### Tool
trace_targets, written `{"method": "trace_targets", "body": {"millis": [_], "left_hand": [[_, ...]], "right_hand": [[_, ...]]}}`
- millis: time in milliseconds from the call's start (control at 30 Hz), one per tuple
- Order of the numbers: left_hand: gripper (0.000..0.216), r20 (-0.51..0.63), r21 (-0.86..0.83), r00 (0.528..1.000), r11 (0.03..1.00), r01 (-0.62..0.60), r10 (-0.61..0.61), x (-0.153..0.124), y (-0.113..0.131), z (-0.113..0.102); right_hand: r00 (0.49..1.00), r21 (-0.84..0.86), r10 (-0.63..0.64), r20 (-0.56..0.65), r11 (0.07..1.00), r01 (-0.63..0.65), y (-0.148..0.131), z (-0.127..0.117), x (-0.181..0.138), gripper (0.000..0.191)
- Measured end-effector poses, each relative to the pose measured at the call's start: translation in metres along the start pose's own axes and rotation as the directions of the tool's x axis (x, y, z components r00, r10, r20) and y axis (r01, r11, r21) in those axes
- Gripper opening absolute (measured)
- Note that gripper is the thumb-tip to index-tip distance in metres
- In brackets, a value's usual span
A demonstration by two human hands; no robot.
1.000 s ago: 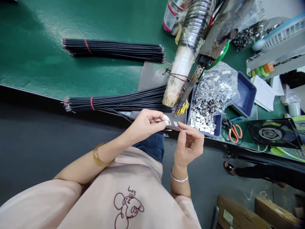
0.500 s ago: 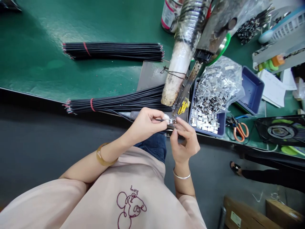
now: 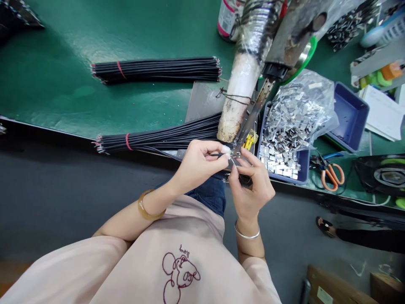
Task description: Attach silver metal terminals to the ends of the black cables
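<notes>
My left hand point(image 3: 198, 162) pinches the end of a thin black wire point(image 3: 217, 155) between thumb and fingers, at the front edge of the green bench. My right hand point(image 3: 251, 185) is closed in a pinch on a small metal clip point(image 3: 233, 161), held right against the wire's tip. Both hands meet in front of a bundle of black wires point(image 3: 164, 137) tied with a red band. A blue tray point(image 3: 281, 162) of small metal clips lies just right of my right hand.
A second black wire bundle point(image 3: 155, 69) lies farther back on the green mat point(image 3: 63, 76). A wrapped machine arm point(image 3: 243, 84) slants down over the hands. A clear bag of clips point(image 3: 297, 109), an empty blue tray point(image 3: 348, 116), orange scissors point(image 3: 332, 177) and a fan point(image 3: 384, 175) lie right.
My right hand has moved left with the metal clip until it meets the wire tip in my left hand. The view has shifted a little to the left.
</notes>
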State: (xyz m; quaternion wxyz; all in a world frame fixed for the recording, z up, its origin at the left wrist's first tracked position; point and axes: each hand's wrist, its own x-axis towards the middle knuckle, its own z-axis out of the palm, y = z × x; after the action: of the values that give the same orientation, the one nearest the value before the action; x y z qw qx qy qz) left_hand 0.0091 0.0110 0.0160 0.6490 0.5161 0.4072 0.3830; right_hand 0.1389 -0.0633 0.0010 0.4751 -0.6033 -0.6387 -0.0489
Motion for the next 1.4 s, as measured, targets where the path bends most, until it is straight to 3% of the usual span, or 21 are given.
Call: {"method": "trace_targets", "body": {"millis": [167,433,667,1133,1400], "left_hand": [[0.013,0.059,0.081,0.998,0.997,0.017,-0.022,-0.002,-0.004,-0.003],[0.013,0.012,0.133,0.998,0.989,-0.062,0.061,-0.005,0.0,-0.001],[0.012,0.093,0.141,0.995,0.99,0.022,-0.035,-0.005,-0.002,-0.004],[0.01,0.032,0.12,0.999,0.992,-0.038,0.035,-0.007,0.001,0.0],[0.012,0.178,0.112,0.984,0.994,-0.007,-0.013,-0.008,-0.005,-0.005]], "right_hand": [[1.0,0.01,0.012,0.013,1.0,-0.012,0.003,-0.001,-0.001,0.014],[1.0,-0.009,0.012,-0.007,1.0,-0.012,-0.001,0.0,0.003,0.014],[0.999,0.007,0.005,0.05,1.0,-0.006,0.002,-0.005,-0.005,0.016],[1.0,-0.046,-0.023,0.007,0.999,0.023,-0.001,-0.002,0.002,0.013],[0.994,-0.071,-0.092,0.06,0.993,0.096,0.005,-0.011,-0.008,0.016]]}}
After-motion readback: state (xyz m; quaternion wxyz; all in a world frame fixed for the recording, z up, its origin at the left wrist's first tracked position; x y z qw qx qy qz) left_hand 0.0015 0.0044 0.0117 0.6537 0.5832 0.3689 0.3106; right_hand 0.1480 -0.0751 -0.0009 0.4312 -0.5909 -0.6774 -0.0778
